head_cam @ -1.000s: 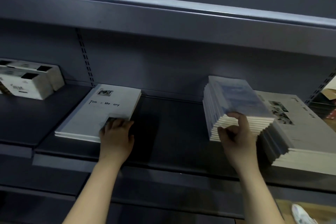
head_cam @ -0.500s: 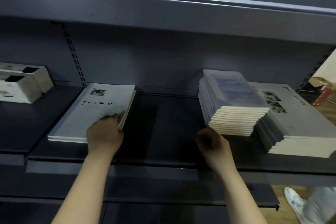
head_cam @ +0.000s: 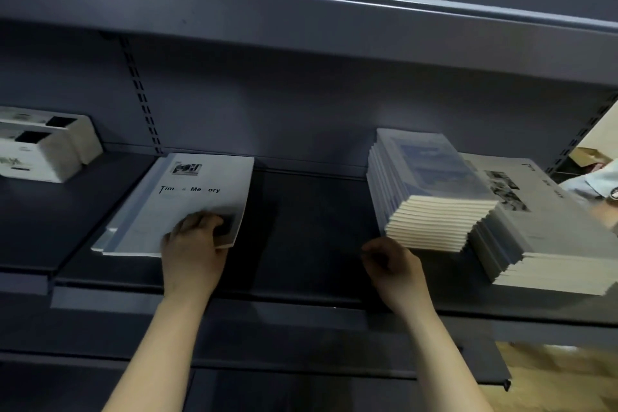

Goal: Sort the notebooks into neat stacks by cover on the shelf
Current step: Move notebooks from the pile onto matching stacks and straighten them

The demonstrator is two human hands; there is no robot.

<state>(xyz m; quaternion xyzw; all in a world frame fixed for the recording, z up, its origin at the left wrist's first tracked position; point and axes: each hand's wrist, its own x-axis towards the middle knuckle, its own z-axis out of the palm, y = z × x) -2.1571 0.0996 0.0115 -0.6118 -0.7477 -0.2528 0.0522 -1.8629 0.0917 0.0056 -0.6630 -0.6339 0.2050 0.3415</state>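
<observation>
A thin pile of white "Time & Memory" notebooks (head_cam: pixel 187 201) lies flat at the left of the dark shelf (head_cam: pixel 311 231). My left hand (head_cam: pixel 194 244) grips its near right corner, fingers curled over the cover. At the right stands a tall stack of blue-cover notebooks (head_cam: pixel 431 177), leaning partly over a lower stack of white-cover notebooks (head_cam: pixel 551 244). My right hand (head_cam: pixel 391 264) hovers at the shelf just in front and left of the blue stack. Its fingers are curled and hold nothing, and it does not touch the stack.
Two white boxes (head_cam: pixel 43 150) sit on the neighbouring shelf at far left. An upper shelf (head_cam: pixel 301 27) overhangs closely. Another person's sleeve (head_cam: pixel 602 184) shows at the right edge. Bare shelf lies between the left pile and the blue stack.
My right hand let go of the blue stack's near edge and drew back to the shelf front. My left hand slid onto the white pile's near right corner.
</observation>
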